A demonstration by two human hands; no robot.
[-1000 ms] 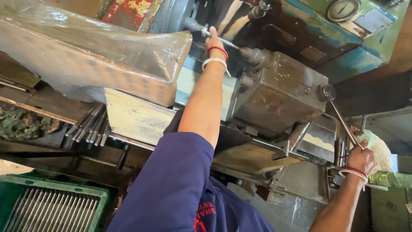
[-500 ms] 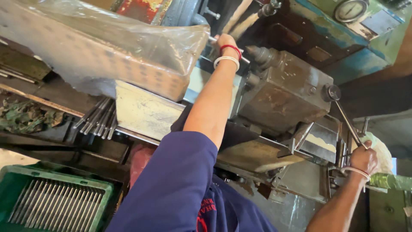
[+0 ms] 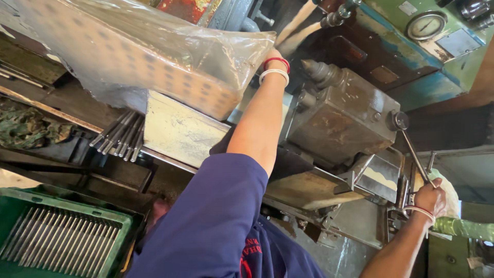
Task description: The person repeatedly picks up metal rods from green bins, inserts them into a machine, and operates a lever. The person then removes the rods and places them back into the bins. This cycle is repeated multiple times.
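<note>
My left arm in a blue sleeve reaches up to a grimy metal machine block [image 3: 343, 121]. My left hand [image 3: 273, 53] is almost hidden behind a plastic-wrapped box [image 3: 135, 54]; only its heel shows, above a red and a white bangle. Its fingers and anything in them are out of sight. At the lower right my right hand [image 3: 430, 197], with white bangles at the wrist, is closed around the end of a thin steel lever [image 3: 413, 152] that runs up to a knob on the block.
A green crate [image 3: 20, 198] holding several steel rods sits at the lower left. A bundle of rods [image 3: 119, 137] pokes out under the wrapped box. A round gauge [image 3: 426, 24] sits on the green machine body at the top right.
My left hand has slid in behind the plastic wrap; the thin rod it held a second ago is no longer visible. My right hand stays on the lever.
</note>
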